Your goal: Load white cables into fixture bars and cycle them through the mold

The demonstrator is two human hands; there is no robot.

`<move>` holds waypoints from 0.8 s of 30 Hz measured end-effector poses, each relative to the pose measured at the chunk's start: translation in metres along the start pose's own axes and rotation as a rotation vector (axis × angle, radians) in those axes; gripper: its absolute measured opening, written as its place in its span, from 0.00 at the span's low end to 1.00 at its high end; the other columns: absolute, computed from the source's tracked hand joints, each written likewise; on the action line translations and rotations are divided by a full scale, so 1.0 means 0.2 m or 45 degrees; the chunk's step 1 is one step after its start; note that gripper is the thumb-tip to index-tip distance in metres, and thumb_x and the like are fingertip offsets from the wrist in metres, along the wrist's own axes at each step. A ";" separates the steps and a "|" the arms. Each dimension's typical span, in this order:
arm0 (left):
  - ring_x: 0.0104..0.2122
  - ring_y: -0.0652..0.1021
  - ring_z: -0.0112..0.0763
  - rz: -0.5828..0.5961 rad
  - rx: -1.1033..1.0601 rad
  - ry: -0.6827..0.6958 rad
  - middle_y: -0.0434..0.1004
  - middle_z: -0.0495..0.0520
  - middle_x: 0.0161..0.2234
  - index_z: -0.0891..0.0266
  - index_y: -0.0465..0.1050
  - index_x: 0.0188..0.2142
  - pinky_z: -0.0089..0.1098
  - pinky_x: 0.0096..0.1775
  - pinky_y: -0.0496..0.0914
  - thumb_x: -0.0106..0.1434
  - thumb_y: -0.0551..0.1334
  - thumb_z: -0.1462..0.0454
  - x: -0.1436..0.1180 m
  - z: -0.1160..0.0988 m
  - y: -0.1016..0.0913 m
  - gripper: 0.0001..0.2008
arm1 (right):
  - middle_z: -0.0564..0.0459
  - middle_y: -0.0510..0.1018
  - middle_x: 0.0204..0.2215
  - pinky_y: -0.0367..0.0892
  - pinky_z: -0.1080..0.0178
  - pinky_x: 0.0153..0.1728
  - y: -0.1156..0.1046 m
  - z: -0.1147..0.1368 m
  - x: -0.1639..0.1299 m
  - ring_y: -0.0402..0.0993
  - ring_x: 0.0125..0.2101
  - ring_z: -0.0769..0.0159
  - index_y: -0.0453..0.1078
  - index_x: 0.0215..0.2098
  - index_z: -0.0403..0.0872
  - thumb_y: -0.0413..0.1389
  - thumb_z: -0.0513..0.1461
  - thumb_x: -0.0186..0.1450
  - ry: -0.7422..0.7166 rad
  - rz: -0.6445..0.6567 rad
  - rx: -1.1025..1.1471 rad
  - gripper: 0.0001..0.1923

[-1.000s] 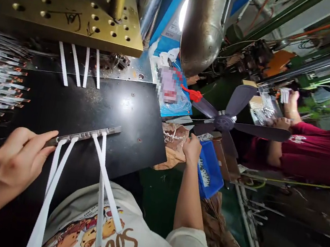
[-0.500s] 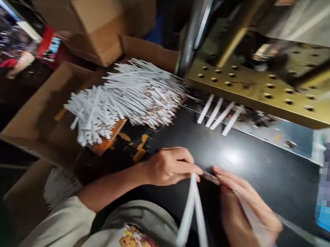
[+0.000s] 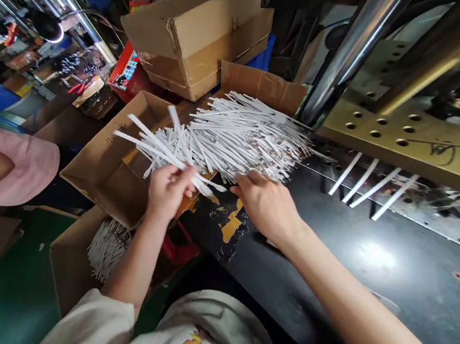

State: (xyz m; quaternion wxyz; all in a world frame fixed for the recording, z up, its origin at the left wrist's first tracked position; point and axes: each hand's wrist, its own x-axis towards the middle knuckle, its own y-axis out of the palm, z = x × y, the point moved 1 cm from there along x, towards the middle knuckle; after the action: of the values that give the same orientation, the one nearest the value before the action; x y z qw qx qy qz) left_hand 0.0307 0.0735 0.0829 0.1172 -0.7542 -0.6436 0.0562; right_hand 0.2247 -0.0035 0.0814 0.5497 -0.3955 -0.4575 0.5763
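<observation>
My left hand [image 3: 170, 188] pinches a few flat white strips [image 3: 152, 145], which fan out up and to the left, their other ends sticking out past the fingers. Close by on the right, my right hand [image 3: 270, 207] is at the front edge of a large pile of white strips [image 3: 250, 134]. Its fingers are bent together, and whatever is between them is hidden. Many strips in the pile have brownish or metallic ends. Four-sided cardboard walls of an open box [image 3: 96, 157] stand left of the pile.
Several white strips [image 3: 376, 189] stick out from under a brass-coloured press plate [image 3: 423, 135] with holes. A steel column [image 3: 352, 57] rises behind the black worktop [image 3: 330, 261]. More boxes [image 3: 210, 32] stand behind. A lower box holds strips [image 3: 107, 248]. Another person's pink sleeve [image 3: 30, 169] is at left.
Both hands have moved left and away from me, from the worktop's front to the pile. My left hand now holds its strips pointing up-left instead of hanging down. The view has swung left.
</observation>
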 end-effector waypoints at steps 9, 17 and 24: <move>0.38 0.76 0.42 -0.375 0.900 0.110 0.74 0.57 0.32 0.67 0.73 0.41 0.36 0.44 0.70 0.58 0.66 0.54 0.32 0.11 -0.28 0.19 | 0.37 0.77 0.38 0.62 0.59 0.32 0.07 0.13 0.28 0.75 0.39 0.52 0.74 0.41 0.39 0.45 0.28 0.67 -0.045 -0.067 -0.212 0.15; 0.27 0.74 0.27 0.495 0.105 0.004 0.75 0.53 0.31 0.63 0.76 0.43 0.26 0.31 0.69 0.64 0.64 0.53 -0.14 0.00 0.19 0.16 | 0.45 0.81 0.30 0.55 0.62 0.26 -0.17 -0.22 -0.05 0.76 0.30 0.57 0.76 0.30 0.44 0.52 0.36 0.66 0.501 -0.056 -0.122 0.11; 0.25 0.78 0.26 0.757 -0.856 -0.905 0.76 0.53 0.26 0.67 0.72 0.32 0.24 0.29 0.73 0.60 0.70 0.53 -0.23 -0.01 0.70 0.19 | 0.56 0.80 0.22 0.61 0.66 0.25 -0.14 -0.31 -0.24 0.74 0.24 0.66 0.79 0.32 0.49 0.58 0.39 0.63 0.476 -0.051 0.447 0.07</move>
State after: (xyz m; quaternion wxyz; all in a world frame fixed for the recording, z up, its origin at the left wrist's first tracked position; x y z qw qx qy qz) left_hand 0.1573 0.0072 0.0477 -0.3737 -0.8335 -0.3861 0.1291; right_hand 0.2963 -0.0463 0.0888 0.6963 -0.3845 -0.2486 0.5528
